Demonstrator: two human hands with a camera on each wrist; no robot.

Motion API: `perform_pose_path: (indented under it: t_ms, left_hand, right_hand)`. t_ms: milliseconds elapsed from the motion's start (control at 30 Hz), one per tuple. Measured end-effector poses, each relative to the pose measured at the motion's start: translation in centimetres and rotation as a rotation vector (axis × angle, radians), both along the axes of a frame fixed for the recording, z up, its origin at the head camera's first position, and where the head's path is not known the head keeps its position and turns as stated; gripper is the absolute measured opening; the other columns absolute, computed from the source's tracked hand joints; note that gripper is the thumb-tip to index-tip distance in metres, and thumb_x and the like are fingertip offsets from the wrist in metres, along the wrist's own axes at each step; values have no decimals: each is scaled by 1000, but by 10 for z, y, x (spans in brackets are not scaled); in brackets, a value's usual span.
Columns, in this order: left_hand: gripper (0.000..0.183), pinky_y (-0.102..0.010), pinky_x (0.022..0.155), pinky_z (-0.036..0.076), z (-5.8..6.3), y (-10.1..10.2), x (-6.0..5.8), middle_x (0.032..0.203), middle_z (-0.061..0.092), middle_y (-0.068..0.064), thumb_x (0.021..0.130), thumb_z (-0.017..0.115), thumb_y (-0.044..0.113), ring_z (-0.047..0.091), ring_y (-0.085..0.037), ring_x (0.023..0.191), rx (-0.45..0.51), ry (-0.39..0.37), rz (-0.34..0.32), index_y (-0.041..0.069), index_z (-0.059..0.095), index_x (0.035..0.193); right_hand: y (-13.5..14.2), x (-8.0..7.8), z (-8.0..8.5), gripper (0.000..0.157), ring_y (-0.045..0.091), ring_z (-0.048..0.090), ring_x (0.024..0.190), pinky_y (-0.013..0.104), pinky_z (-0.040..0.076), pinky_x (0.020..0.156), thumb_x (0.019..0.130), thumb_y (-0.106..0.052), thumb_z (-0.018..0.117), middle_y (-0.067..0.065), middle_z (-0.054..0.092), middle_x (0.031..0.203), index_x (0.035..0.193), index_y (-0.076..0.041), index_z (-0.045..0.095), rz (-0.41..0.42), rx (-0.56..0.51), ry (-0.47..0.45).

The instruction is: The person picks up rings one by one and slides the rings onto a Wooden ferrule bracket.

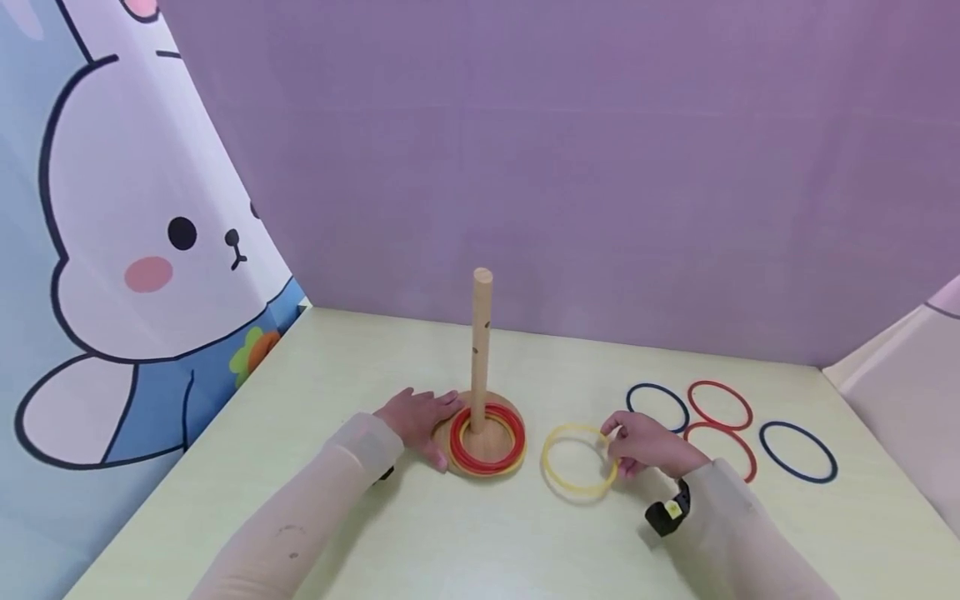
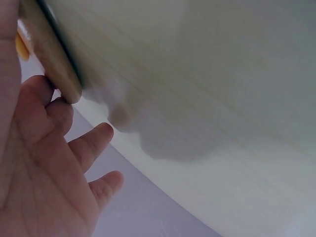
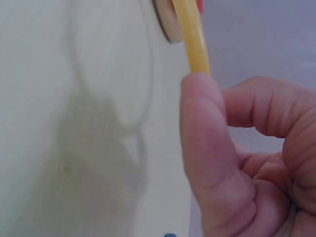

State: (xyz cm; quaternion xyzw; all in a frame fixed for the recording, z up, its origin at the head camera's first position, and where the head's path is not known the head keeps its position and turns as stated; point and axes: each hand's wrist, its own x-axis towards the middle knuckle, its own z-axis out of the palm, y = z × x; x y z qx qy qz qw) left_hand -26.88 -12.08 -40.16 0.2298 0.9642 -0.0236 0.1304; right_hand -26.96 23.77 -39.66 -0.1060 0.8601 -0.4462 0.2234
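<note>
A wooden stand with an upright post (image 1: 482,350) and a round base (image 1: 491,446) stands at mid-table. Several red rings (image 1: 480,467) and some yellow lie stacked around the foot of the post. My left hand (image 1: 416,421) rests at the base's left side with fingers spread; in the left wrist view, fingertips touch the base edge (image 2: 57,59). To the right of the stand, my right hand (image 1: 645,442) pinches a yellow ring (image 1: 577,489) between thumb and fingers by its right side. The right wrist view shows this grip on the yellow ring (image 3: 195,44) close up.
Right of my right hand lie a blue ring (image 1: 660,386), an upper red ring (image 1: 720,385), a lower red ring (image 1: 752,462) and another blue ring (image 1: 817,480). A purple cloth (image 1: 562,183) hangs behind the table, and a rabbit-print cloth (image 1: 135,208) hangs at left.
</note>
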Motion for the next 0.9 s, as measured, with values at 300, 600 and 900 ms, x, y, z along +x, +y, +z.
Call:
perform_pose_path:
  t_ms: [300, 600, 900]
  left_hand:
    - [98, -54, 106, 32, -3, -1, -2, 154, 33, 0, 70, 76, 60, 42, -34, 131, -1, 11, -3, 21, 35, 150]
    - [99, -54, 107, 31, -6, 1, -2, 154, 32, 1, 69, 76, 60, 42, -33, 132, 11, -2, 3, 21, 35, 150]
    - [99, -54, 107, 29, -2, 1, -4, 154, 32, 1, 70, 77, 59, 41, -34, 133, 7, -5, 8, 20, 34, 150]
  right_hand:
    - [1, -9, 18, 32, 19, 61, 56, 29, 53, 52, 83, 2, 56, 10, 56, 71, 113, 9, 47, 22, -41, 9]
    - [-1, -13, 39, 34, 28, 63, 59, 31, 54, 54, 85, 2, 54, 10, 55, 70, 116, 10, 43, 125, -105, 37]
    - [-6, -22, 60, 33, 26, 62, 60, 35, 55, 58, 87, 0, 54, 11, 53, 72, 117, 6, 43, 98, -89, 33]
